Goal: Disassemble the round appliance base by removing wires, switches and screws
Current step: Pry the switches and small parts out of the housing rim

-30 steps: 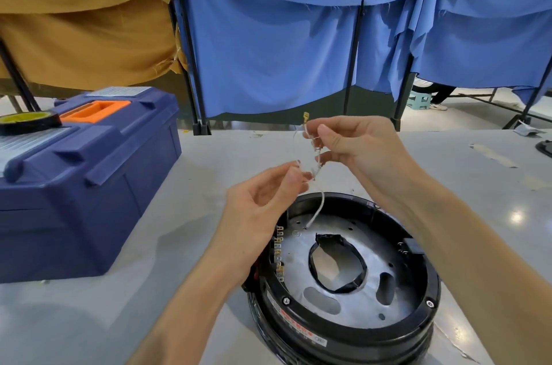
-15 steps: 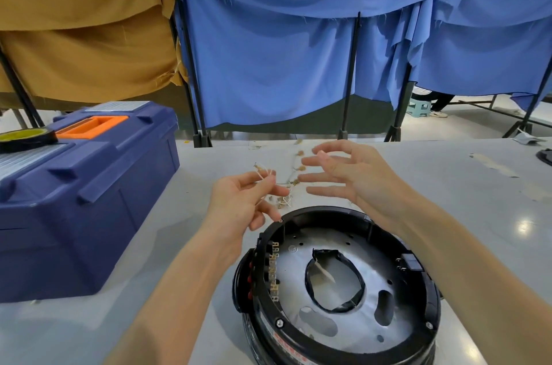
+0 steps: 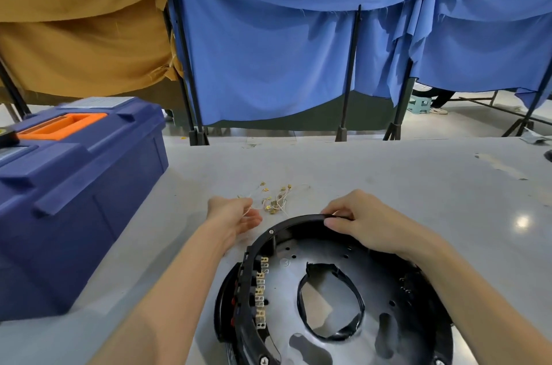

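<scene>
The round appliance base [image 3: 298, 340] lies at the near right of the table, a black ring around a silver metal plate with a cut-out hole. A row of metal terminals [image 3: 260, 293] lines its left inner wall. Screws [image 3: 271, 231] sit on the black rim. My right hand [image 3: 370, 227] grips the far rim, fingers over the outside and thumb inside. A small pile of thin white wires with brass ends [image 3: 274, 200] lies on the table just beyond the base. My left hand [image 3: 236, 219] hovers left of the pile with relaxed fingers, one wire end against its palm.
A large blue toolbox [image 3: 74, 185] with an orange handle stands on the left of the grey table [image 3: 388, 173]. Blue and tan cloth screens on black stands [image 3: 346, 95] hang behind the far table edge.
Both hands held a wire above the base; the left hand carried it down onto the pile on the table. The right hand let go and took hold of the base's far rim.
</scene>
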A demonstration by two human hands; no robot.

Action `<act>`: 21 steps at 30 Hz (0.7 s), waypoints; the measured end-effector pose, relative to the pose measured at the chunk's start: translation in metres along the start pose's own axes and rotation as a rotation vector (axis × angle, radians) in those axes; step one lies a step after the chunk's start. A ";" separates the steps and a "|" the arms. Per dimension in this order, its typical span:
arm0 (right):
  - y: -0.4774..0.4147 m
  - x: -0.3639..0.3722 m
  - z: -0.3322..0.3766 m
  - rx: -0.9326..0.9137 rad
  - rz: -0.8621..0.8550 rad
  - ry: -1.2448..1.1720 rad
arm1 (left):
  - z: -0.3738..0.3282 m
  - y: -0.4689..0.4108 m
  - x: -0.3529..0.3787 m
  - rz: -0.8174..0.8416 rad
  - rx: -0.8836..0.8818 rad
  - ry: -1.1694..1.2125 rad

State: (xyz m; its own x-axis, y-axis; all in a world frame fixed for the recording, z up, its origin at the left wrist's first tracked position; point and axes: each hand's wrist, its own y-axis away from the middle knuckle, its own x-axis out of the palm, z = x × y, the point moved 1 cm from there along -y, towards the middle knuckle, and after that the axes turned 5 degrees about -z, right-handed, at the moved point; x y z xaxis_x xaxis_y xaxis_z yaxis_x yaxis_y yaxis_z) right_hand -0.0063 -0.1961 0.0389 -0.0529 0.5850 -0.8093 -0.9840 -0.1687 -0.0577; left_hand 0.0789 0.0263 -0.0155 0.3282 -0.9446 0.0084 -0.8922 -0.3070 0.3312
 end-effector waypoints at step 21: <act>-0.002 0.016 0.005 0.000 -0.135 -0.190 | -0.004 0.063 -0.020 0.220 0.758 -0.565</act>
State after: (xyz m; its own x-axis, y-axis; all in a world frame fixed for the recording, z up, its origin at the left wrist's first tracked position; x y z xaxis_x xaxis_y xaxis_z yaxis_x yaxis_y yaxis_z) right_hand -0.0056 -0.1828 0.0292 0.0485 0.7413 -0.6694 -0.9843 -0.0784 -0.1581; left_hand 0.0172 0.0266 0.0087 0.1089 -0.8459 -0.5221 -0.9439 0.0766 -0.3211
